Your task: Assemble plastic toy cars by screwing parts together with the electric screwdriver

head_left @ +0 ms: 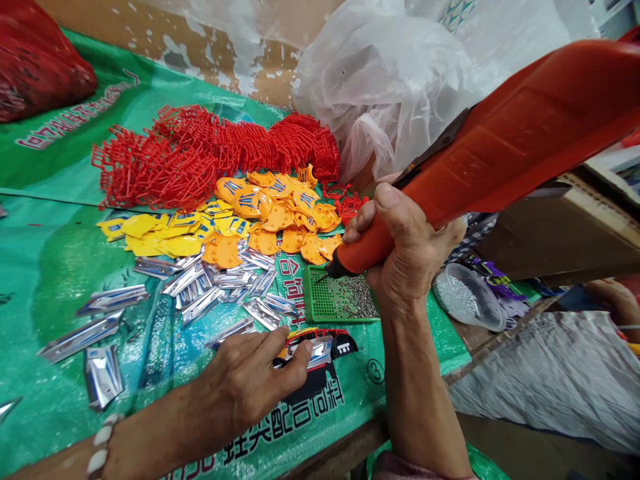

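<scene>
My right hand is wrapped around a red electric screwdriver, which slants down to the left. Its bit is over a green perforated tray, above or touching the small screws lying there; I cannot tell which. Near the table's front edge my left hand is closed on a small toy vehicle with black wheels, its thumb and fingers at a silver piece on top. The hand hides part of the toy. Silver plastic parts lie scattered just beyond that hand.
Behind are yellow pieces, orange pieces and a long heap of red frames. A clear plastic bag stands at the back. To the right are a clear tub and purple parts. Green printed sheeting covers the table.
</scene>
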Demonstrator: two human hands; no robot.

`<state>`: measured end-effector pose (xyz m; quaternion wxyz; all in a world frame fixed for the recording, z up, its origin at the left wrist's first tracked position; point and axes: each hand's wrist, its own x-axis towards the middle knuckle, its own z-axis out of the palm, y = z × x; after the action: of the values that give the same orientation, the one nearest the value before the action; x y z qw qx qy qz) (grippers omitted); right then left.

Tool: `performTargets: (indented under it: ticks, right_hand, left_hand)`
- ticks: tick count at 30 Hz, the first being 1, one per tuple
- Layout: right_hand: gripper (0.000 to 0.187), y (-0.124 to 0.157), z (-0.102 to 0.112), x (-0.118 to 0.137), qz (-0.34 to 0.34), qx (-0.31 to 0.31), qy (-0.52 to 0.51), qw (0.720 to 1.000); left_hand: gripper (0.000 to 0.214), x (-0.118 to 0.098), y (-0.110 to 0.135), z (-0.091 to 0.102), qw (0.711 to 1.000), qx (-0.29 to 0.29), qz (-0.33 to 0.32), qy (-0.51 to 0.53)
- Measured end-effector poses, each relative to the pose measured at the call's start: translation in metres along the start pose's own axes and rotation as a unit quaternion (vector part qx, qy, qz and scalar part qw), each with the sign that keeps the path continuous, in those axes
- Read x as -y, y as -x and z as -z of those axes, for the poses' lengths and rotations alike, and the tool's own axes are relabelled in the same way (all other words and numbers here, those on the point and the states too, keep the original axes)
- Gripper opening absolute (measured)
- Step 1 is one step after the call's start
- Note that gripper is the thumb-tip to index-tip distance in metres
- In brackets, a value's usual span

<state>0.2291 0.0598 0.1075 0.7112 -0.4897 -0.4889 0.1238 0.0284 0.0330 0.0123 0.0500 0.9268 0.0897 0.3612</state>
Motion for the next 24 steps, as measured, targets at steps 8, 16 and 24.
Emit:
performTargets:
  ticks: [8,16,24]
  right_hand:
    - [0.017,-0.003,-0.002,-0.003,0.013,-0.009,-0.002,1.0]
    - [0.022,-0.006,-0.004,-0.009,0.009,-0.021,-0.027,0.999]
    - [0.023,-0.004,-0.006,0.0,-0.021,-0.042,-0.024,0.999]
  left_hand:
    - [0.032,0.002,0.002,0.0,1.0,0.007,-0.011,0.005]
    - [0.032,0.001,0.0,0.001,1.0,0.012,-0.006,0.002]
    - [0.041,0.004,0.02,-0.003,1.0,0.009,-0.025,-0.015]
